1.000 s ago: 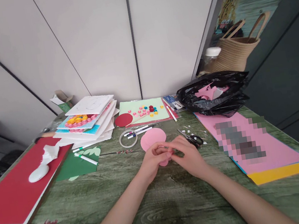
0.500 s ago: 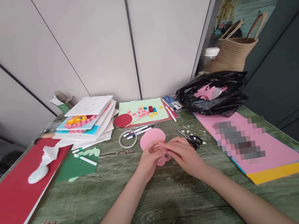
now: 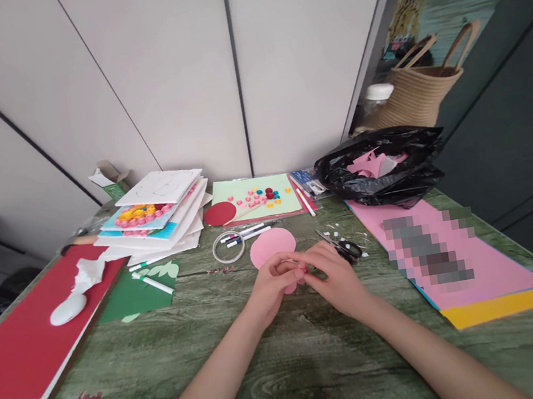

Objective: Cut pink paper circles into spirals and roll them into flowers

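Observation:
My left hand (image 3: 274, 287) and my right hand (image 3: 332, 277) meet at the middle of the table, fingertips pinched together. Between them is a small pink paper piece (image 3: 290, 287), mostly covered by the fingers; its full shape is hidden. Just behind the hands lie overlapping pink paper circles (image 3: 273, 241). Black-handled scissors (image 3: 351, 249) rest beside my right hand, among small white scraps. A roll of clear tape (image 3: 216, 253) and dark-capped markers (image 3: 251, 232) are left of the circles.
A pale green sheet (image 3: 225, 194) bears several coloured paper rolls and a red circle. Stacked white cards (image 3: 154, 190), green paper (image 3: 135, 298) and red paper (image 3: 29, 331) occupy the left. A black bag (image 3: 350, 189) with pink scraps and pink sheets (image 3: 461, 249) occupy the right.
The fingers have shifted on the pink paper piece. Its rounded petal-like lobes showed below the fingers before; less of it shows now. The tabletop things have stayed in place.

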The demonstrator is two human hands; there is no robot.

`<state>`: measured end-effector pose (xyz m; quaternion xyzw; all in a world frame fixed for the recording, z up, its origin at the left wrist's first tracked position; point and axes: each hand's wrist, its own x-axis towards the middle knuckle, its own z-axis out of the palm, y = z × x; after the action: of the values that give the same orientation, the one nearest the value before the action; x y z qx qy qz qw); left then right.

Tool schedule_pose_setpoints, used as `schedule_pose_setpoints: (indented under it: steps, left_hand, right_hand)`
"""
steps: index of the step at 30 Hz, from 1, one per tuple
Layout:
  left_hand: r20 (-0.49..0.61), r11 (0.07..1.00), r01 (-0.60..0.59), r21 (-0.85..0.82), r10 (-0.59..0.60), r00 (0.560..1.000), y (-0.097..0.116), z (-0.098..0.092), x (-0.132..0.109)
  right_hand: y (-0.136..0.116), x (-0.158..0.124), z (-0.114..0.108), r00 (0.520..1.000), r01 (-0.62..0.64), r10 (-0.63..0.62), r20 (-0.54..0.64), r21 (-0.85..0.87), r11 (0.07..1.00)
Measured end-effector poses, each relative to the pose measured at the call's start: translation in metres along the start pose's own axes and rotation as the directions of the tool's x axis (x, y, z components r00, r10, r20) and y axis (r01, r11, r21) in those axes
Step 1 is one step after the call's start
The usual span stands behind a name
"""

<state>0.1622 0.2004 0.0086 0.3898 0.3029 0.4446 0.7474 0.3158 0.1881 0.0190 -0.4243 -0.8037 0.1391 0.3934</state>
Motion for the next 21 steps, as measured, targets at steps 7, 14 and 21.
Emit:
schedule_pose_setpoints:
  steps: [7, 14, 21]
  left_hand:
    - [-0.044, 1.000, 0.006, 0.003, -0.006, 0.999, 0.0041, -0.0017, 0.0004]
    - [-0.012, 1.000, -0.004, -0.003, 0.004, 1.000, 0.0041, -0.0009, 0.0002]
    - [0.016, 1.000, 0.002, -0.024, -0.002, 1.000, 0.0049, 0.0001, -0.0014]
  right_hand:
    - [0.0006, -0.0001, -0.0035, 0.999, 0.046, -0.046, 0.006, -0.041, 0.998]
    - [-0.0007, -0.0008, -0.0044, 0.998, 0.052, -0.048, 0.045, -0.082, 0.995]
    - [0.0019, -0.0014, -0.0019, 0.998, 0.001, -0.003, -0.068, -0.029, 1.000]
